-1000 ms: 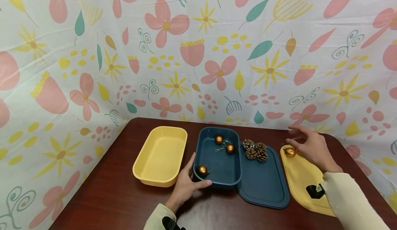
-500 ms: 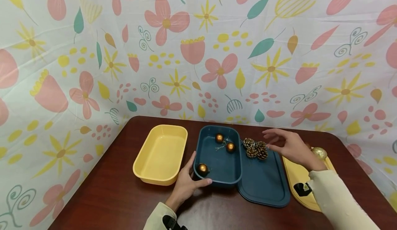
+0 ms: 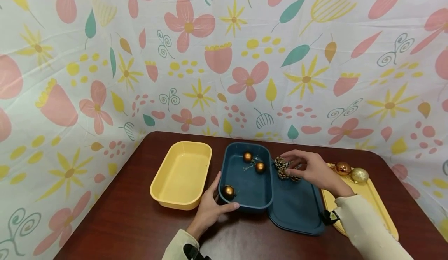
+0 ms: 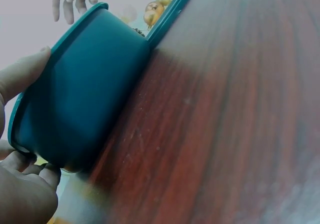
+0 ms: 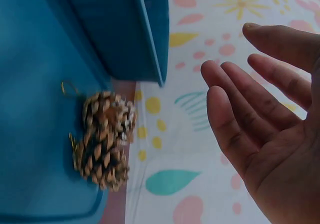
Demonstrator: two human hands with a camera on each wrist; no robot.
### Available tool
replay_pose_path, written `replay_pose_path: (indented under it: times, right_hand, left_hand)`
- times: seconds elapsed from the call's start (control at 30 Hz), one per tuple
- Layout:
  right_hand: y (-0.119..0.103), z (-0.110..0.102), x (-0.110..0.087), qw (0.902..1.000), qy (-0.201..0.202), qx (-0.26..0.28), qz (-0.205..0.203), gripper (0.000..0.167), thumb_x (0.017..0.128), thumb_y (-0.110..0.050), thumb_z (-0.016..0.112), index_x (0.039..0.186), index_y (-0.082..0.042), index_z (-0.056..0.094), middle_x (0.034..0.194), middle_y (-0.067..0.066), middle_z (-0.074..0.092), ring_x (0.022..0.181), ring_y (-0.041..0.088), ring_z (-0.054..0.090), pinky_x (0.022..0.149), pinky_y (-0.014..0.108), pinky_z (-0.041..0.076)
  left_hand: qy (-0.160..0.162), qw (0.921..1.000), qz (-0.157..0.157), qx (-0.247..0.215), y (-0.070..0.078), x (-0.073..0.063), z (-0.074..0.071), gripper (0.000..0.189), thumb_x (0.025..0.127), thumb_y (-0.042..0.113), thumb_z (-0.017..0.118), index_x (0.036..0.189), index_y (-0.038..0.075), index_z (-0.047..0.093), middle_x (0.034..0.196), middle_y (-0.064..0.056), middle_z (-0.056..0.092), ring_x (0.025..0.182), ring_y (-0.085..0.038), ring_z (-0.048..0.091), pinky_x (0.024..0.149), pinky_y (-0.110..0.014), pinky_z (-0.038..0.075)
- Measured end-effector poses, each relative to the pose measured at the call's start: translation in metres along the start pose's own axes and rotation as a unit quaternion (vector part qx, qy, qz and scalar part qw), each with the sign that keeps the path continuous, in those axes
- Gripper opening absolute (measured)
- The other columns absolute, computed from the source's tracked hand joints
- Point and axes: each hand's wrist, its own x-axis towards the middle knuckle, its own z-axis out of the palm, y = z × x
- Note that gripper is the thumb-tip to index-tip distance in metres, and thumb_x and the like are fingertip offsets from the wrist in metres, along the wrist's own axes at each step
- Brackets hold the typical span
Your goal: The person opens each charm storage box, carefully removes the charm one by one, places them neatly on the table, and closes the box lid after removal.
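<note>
A deep blue bin (image 3: 252,188) stands mid-table, with three copper-coloured ball ornaments (image 3: 228,192) inside. My left hand (image 3: 210,210) grips its near left corner, thumb at the rim; the left wrist view shows curled fingers (image 4: 50,175) against the lower wall. To the right, several pine cones (image 3: 280,162) sit at the far end of a flat blue lid (image 3: 297,209). My right hand (image 3: 313,170) hovers over them in the head view, partly covering them. In the right wrist view its loosely bent fingers (image 5: 227,119) hold nothing, apart from the pine cones (image 5: 105,139).
Left of the blue bin stands a yellow bin (image 3: 180,174). At the far right lies a yellow lid (image 3: 378,205), bearing a shiny copper ornament (image 3: 342,169) and a glittery gold ornament (image 3: 359,175). A flower-patterned curtain (image 3: 224,85) hangs behind the brown table (image 3: 133,221).
My right hand has moved left from above the yellow lid to over the pine cones, uncovering the copper and gold ornaments. The left hand and blue bin have stayed in place.
</note>
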Motion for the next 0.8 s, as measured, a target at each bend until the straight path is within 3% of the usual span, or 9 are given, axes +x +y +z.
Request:
replay_pose_path:
  times: [0.37, 0.8]
  right_hand:
    - [-0.014, 0.026, 0.015, 0.9982, -0.029, 0.022, -0.048, 0.037, 0.090, -0.015, 0.076, 0.126, -0.016, 0.067, 0.112, 0.010, 0.074, 0.090, 0.011, 0.072, 0.073, 0.027, 0.059]
    - [-0.030, 0.047, 0.034, 0.9930, -0.086, 0.044, -0.069, 0.033, 0.092, -0.014, 0.074, 0.124, -0.014, 0.068, 0.111, 0.010, 0.074, 0.092, 0.015, 0.072, 0.075, 0.028, 0.059]
  left_hand:
    - [-0.002, 1.0000, -0.007, -0.002, 0.001, 0.000, 0.000, 0.106, 0.080, 0.024, 0.086, 0.162, 0.028, 0.019, 0.170, 0.001, 0.016, 0.157, -0.030, 0.018, 0.123, -0.058, 0.025]
    - [-0.002, 1.0000, 0.000, -0.005, 0.001, 0.000, -0.001, 0.107, 0.080, 0.023, 0.086, 0.163, 0.025, 0.018, 0.170, -0.001, 0.018, 0.156, -0.031, 0.022, 0.122, -0.057, 0.027]
